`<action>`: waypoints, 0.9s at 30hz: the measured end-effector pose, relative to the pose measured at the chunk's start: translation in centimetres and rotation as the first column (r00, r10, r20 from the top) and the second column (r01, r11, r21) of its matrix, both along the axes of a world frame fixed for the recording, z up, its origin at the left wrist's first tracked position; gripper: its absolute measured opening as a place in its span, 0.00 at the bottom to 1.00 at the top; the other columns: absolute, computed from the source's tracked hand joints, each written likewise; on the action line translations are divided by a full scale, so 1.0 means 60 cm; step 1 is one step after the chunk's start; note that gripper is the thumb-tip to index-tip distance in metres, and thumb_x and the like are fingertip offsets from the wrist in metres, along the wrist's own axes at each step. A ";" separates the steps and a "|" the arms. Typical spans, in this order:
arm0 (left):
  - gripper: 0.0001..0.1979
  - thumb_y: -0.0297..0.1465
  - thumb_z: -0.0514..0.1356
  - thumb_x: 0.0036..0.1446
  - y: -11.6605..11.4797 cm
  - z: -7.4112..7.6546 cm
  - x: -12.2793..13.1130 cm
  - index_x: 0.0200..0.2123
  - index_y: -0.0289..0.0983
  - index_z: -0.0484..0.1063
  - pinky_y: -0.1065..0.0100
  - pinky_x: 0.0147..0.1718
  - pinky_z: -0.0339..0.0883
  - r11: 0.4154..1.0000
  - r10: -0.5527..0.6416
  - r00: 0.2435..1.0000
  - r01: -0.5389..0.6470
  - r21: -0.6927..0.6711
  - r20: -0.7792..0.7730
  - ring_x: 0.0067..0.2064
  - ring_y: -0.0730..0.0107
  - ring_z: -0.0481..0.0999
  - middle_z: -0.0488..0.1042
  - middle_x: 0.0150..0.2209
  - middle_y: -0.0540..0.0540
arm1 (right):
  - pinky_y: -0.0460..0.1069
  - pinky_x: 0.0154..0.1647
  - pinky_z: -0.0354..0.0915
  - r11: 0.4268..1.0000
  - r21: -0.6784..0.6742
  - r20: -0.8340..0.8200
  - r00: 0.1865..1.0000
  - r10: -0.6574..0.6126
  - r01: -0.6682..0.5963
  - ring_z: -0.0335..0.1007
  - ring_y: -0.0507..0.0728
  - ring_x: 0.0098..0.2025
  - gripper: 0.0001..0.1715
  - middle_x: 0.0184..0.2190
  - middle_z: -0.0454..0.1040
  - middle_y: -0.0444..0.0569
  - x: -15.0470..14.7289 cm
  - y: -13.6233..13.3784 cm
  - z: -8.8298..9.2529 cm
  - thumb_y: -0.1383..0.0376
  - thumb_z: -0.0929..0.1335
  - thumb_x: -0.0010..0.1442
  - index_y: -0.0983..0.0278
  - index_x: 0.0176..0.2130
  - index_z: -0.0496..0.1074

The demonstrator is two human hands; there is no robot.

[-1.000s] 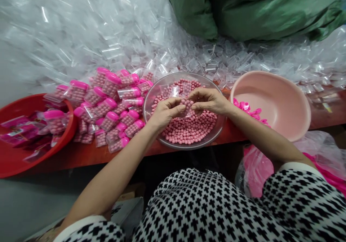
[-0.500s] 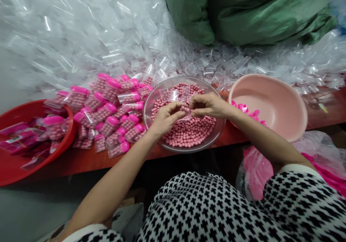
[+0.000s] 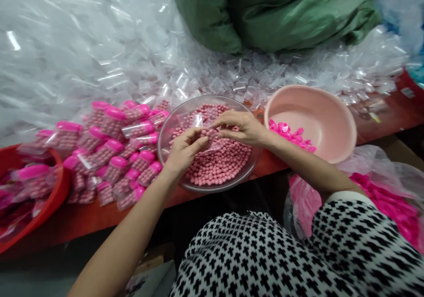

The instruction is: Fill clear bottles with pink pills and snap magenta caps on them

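Over a clear bowl [image 3: 161, 149] of pink beads [image 3: 218, 166], both my hands meet at a small clear plastic bottle [image 3: 208, 133] with pink beads in it. My left hand [image 3: 186, 151] grips its left side between thumb and fingers. From the right, my right hand [image 3: 245, 127] has its fingers closed around the bottle's other end; the fingers partly hide that end. Another clear empty bottle [image 3: 198, 120] lies on the beads behind my hands.
Filled bottles with pink caps [image 3: 114, 146] are heaped left of the bowl, beside a red basin [image 3: 61, 180]. A pale pink basin [image 3: 331, 124] at right holds pink caps [image 3: 288, 133]. Clear bottles [image 3: 99, 45] cover the back; a person's green sleeve [image 3: 212, 23] reaches over them.
The view has shifted, so the bowl and basins sit further left. My right hand has come closer over the bottle, while my left hand keeps its hold.
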State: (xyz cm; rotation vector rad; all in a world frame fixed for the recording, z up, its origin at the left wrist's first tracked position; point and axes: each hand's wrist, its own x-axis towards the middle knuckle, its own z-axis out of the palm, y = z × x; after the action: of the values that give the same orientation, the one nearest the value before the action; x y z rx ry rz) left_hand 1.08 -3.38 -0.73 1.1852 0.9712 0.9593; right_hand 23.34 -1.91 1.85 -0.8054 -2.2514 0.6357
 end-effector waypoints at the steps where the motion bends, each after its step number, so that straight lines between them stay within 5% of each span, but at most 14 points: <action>1: 0.20 0.41 0.74 0.47 -0.002 0.001 0.000 0.40 0.37 0.79 0.65 0.41 0.75 0.999 0.003 0.999 0.000 0.046 -0.052 0.37 0.66 0.78 0.79 0.35 0.47 | 0.52 0.54 0.68 1.000 -0.001 0.019 1.000 0.007 -0.007 0.73 0.56 0.50 0.12 0.47 0.78 0.51 -0.002 -0.005 -0.005 0.60 0.68 0.69 0.61 0.50 0.75; 10: 0.16 0.39 0.72 0.48 -0.005 0.004 0.009 0.40 0.41 0.80 0.63 0.47 0.75 0.980 -0.018 0.969 0.066 0.189 -0.246 0.42 0.61 0.79 0.81 0.39 0.48 | 0.49 0.52 0.67 0.997 -0.073 0.080 0.996 -0.025 0.031 0.71 0.53 0.48 0.08 0.45 0.76 0.51 -0.001 -0.035 -0.022 0.67 0.64 0.71 0.64 0.44 0.72; 16: 0.16 0.38 0.73 0.48 -0.006 0.002 0.006 0.41 0.40 0.81 0.67 0.43 0.78 0.996 0.036 0.990 -0.024 0.083 -0.137 0.38 0.67 0.79 0.80 0.37 0.49 | 0.50 0.48 0.66 0.995 -0.073 0.049 0.997 -0.068 0.071 0.71 0.54 0.44 0.09 0.41 0.76 0.51 0.015 -0.036 -0.017 0.60 0.67 0.69 0.65 0.42 0.72; 20: 0.16 0.38 0.75 0.46 -0.005 0.004 0.004 0.38 0.41 0.80 0.68 0.39 0.81 0.990 0.142 0.989 -0.142 -0.027 0.029 0.37 0.67 0.80 0.81 0.38 0.48 | 0.50 0.44 0.67 0.941 -0.036 0.132 0.935 -0.330 0.337 0.73 0.56 0.42 0.12 0.44 0.79 0.52 0.095 -0.061 -0.005 0.61 0.69 0.66 0.64 0.47 0.75; 23: 0.18 0.38 0.77 0.43 -0.004 0.009 0.007 0.37 0.41 0.78 0.68 0.34 0.81 0.990 0.127 0.989 -0.122 -0.070 0.073 0.34 0.68 0.80 0.81 0.36 0.48 | 0.51 0.43 0.66 0.802 0.092 0.312 0.748 -0.586 0.590 0.75 0.58 0.41 0.12 0.41 0.81 0.54 0.196 -0.082 0.002 0.67 0.65 0.66 0.65 0.45 0.78; 25: 0.19 0.39 0.77 0.42 -0.003 0.011 0.011 0.37 0.41 0.78 0.68 0.33 0.81 0.994 0.095 0.993 -0.090 -0.067 0.075 0.33 0.68 0.80 0.81 0.35 0.48 | 0.53 0.46 0.67 0.785 0.145 0.486 0.648 -0.586 0.602 0.75 0.61 0.44 0.17 0.44 0.81 0.57 0.258 -0.090 -0.004 0.72 0.63 0.64 0.66 0.47 0.79; 27: 0.19 0.39 0.77 0.42 -0.002 0.012 0.014 0.37 0.41 0.79 0.68 0.33 0.81 0.996 0.078 0.995 -0.074 -0.057 0.068 0.33 0.68 0.80 0.81 0.36 0.48 | 0.54 0.51 0.67 0.829 0.133 0.606 0.617 -0.502 0.543 0.75 0.62 0.51 0.21 0.50 0.80 0.58 0.301 -0.090 -0.017 0.75 0.63 0.62 0.66 0.50 0.79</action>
State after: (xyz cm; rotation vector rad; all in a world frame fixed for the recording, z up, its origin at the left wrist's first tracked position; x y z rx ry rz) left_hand 1.94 -3.53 -0.01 1.0686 0.9855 1.0222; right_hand 41.37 -7.33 0.83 -1.8495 -2.3489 0.1491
